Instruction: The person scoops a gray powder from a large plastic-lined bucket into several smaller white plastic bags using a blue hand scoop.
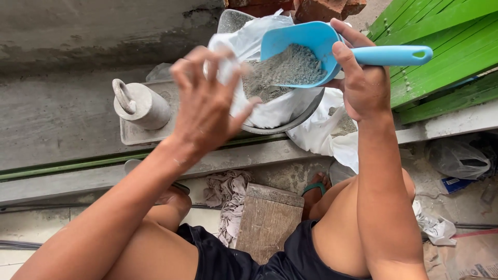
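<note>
My right hand [360,83] grips a light blue plastic scoop [311,44] loaded with grey powder [293,65], held tilted over a white plastic bag [270,111]. The bag sits open in a metal pan [306,116] and holds more of the grey powder. My left hand [205,101] pinches the bag's near rim, keeping it open. A grey metal scale weight [140,106] with a loop handle stands on the tray [132,137] to the left of the pan.
A second white bag [324,132] of powder lies right of the pan. Green wooden boards [441,46] rise at the right, bricks [321,8] at the top. Below are my knees, a wooden block [267,220], a rag [228,192] and crumpled plastic [456,158].
</note>
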